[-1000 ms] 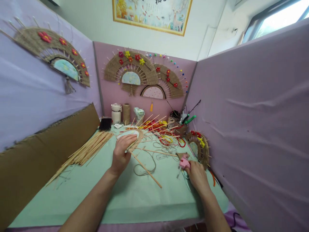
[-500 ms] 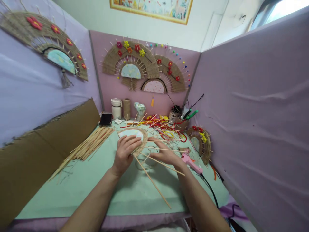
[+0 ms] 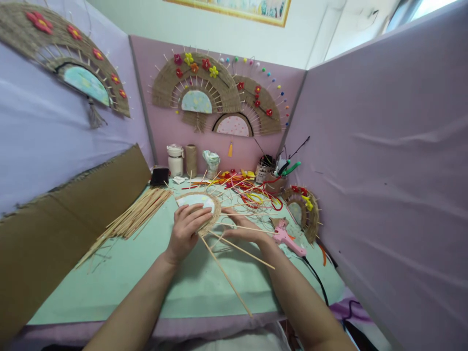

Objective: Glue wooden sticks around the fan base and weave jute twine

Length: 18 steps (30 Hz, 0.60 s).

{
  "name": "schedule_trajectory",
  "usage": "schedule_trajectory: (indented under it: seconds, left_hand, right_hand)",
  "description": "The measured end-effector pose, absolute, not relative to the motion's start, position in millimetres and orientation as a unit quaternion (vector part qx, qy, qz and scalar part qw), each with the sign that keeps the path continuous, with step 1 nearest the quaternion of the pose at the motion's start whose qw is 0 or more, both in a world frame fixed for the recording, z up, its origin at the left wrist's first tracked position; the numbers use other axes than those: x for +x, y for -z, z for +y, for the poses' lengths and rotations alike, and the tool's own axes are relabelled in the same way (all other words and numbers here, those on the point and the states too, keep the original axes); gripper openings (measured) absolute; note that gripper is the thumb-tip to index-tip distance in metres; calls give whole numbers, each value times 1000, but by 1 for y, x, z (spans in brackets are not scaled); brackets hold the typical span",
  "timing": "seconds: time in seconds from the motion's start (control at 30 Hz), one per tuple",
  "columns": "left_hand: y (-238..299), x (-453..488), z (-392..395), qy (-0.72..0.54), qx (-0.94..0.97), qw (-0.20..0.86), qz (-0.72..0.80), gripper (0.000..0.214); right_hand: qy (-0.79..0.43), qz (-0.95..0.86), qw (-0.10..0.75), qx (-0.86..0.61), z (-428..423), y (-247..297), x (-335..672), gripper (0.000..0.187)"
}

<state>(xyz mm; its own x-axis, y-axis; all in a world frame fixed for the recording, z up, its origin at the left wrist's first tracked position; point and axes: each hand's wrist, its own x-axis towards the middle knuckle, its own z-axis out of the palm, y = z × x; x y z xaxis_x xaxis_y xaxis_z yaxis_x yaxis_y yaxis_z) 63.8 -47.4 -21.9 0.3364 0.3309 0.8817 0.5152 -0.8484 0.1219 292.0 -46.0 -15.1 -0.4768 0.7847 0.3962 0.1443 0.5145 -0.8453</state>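
Observation:
A half-round fan [image 3: 214, 225] with a pale painted centre and a woven twine border is held above the table, thin wooden sticks radiating from its curved edge. My left hand [image 3: 188, 229] grips it, fingers lying across the painted face and the thumb hidden by the edge. On the fan's right side, my right hand [image 3: 243, 229] reaches among the sticks, its thumb and forefinger apart. Loose twine [image 3: 221, 248] loops below the border between the hands. Whether twine touches the hidden fingers of my right hand, I cannot tell.
Many loose sticks [image 3: 135, 214] lie left by a cardboard strip [image 3: 91, 195]. At right are a pink glue gun [image 3: 288, 239] with its cord and a small decorated fan [image 3: 303, 212]. Coloured stems [image 3: 252, 187], a twine roll [image 3: 190, 161] and a white jar [image 3: 175, 161] stand behind.
The view has tilted slightly down, so the background sits a little higher or further left. Both hands keep nearly the same position at the fan.

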Motion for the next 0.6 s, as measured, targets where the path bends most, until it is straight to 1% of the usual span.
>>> schedule_trajectory:
  seconds: [0.03, 0.07, 0.1, 0.13, 0.2, 0.27, 0.33, 0.4, 0.47, 0.6]
  left_hand:
    - [22, 64, -48, 514, -813, 90, -258, 31]
    - [23, 63, -48, 514, -813, 90, -256, 31]
    - [23, 62, -48, 515, -813, 89, -255, 31]
    - [23, 61, -48, 516, -813, 88, -256, 31]
    - [24, 58, -48, 515, -812, 87, -260, 31]
    - [24, 54, -48, 512, -812, 88, -264, 30]
    - [24, 51, -48, 512, -812, 90, -265, 31]
    - [23, 47, -48, 514, -811, 92, -266, 32]
    - [22, 44, -47, 516, -807, 95, -271, 34]
    - [21, 40, -45, 515, -802, 106, -283, 36]
  right_hand:
    - [-368, -789, 399, -287, -47, 14, 288, 44]
    - [-359, -801, 387, -281, -49, 13, 285, 33]
    - [-367, -802, 375, -285, -50, 13, 284, 24]
    - [-387, -792, 365, -299, -51, 13, 285, 25]
    - [-437, -750, 357, -345, -52, 14, 291, 33]
    - [-472, -695, 377, -390, -51, 15, 302, 33]
    - [-498, -642, 415, -409, -47, 18, 313, 30]
    - [-539, -592, 448, -398, -43, 19, 322, 29]
    - [-574, -553, 476, -371, -41, 18, 327, 32]
    - [-602, -505, 532, -315, -45, 11, 332, 37]
